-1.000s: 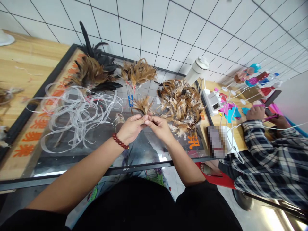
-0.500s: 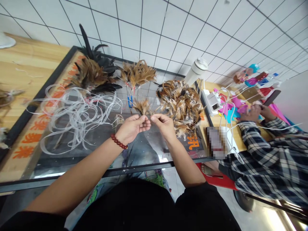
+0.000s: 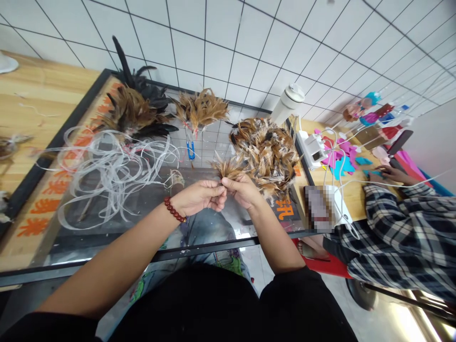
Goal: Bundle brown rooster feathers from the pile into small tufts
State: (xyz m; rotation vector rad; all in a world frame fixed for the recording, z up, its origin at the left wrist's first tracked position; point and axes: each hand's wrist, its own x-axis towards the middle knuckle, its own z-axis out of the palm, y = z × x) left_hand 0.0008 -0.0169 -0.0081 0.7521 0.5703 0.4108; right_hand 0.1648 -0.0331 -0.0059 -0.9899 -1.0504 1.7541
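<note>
A small bunch of brown feathers fans out above my hands, tips pointing up and away from me. My right hand is closed round its lower end, with the thumb pressed on it. Beside it, my left hand, with a red bead bracelet at the wrist, has thumb and fingers pinched together near the quill ends. Whatever lies between the left fingertips is hidden. Just behind the right hand lies a big pile of loose brown feathers. Blue-handled snips rest beyond the bunch.
Tangled white ribbon covers the table's left part. Two feather bundles, one brown and black, one brown, lie near the tiled wall. A thread spool stands by my left wrist. Right are a white tumbler, power strip and a co-worker's plaid sleeve.
The feather bunch has gone from my left fingers to my right hand and shifted right. The left hand now pinches lower down. The co-worker's hands have moved apart and to the right.
</note>
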